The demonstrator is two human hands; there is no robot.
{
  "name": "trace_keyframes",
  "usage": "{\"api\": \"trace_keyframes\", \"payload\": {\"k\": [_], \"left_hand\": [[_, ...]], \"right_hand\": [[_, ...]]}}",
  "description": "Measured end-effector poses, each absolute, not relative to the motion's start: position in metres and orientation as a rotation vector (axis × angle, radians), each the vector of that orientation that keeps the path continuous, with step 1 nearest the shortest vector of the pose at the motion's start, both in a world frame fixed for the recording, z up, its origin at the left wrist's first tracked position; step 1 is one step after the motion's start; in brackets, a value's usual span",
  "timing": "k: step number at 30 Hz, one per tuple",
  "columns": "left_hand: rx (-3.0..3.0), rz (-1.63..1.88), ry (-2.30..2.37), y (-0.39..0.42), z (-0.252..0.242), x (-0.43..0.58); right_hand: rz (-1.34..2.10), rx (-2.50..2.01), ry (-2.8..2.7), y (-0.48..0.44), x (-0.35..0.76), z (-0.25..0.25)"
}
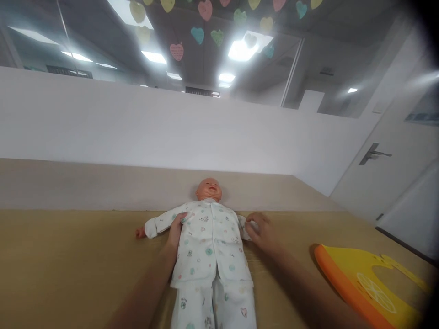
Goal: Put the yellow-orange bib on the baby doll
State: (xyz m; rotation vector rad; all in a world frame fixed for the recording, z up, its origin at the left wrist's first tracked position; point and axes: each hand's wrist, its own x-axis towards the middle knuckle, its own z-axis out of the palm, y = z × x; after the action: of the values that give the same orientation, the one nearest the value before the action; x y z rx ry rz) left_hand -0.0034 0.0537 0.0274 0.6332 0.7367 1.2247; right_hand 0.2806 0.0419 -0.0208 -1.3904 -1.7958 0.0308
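Note:
A baby doll [211,237] lies on its back on the table, its bare head pointing away from me. It wears a white printed top and matching trousers; its lower legs run out of the picture. My left hand [176,228] is at the doll's side below the armpit, thumb on the chest and the other fingers mostly hidden. On the opposite side, my right hand [262,232] has its fingers bent around the doll's sleeve [243,224], which hides that doll hand.
A yellow bib [356,260] with an orange edge lies at the right of the tan tabletop [85,265]. Behind the table rises a white partition [154,123] topped by glass with paper hearts. A door with a handle [373,153] stands at the right.

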Motion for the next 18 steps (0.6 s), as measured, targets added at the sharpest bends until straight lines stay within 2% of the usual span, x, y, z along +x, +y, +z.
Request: {"api": "trace_keyframes", "payload": {"k": [9,14,18], "left_hand": [[0.571,1.073,0.724,0.084,-0.011,-0.005],[0.587,1.076,0.723,0.082,-0.006,-0.006],[0.585,1.062,0.742,0.083,-0.008,-0.006]], "right_hand": [[-0.345,-1.600,-2.091,0.035,0.316,-0.049],[-0.619,-1.802,-1.895,0.049,0.331,-0.065],[-0.708,-1.847,-1.725,0.054,0.333,-0.075]]}}
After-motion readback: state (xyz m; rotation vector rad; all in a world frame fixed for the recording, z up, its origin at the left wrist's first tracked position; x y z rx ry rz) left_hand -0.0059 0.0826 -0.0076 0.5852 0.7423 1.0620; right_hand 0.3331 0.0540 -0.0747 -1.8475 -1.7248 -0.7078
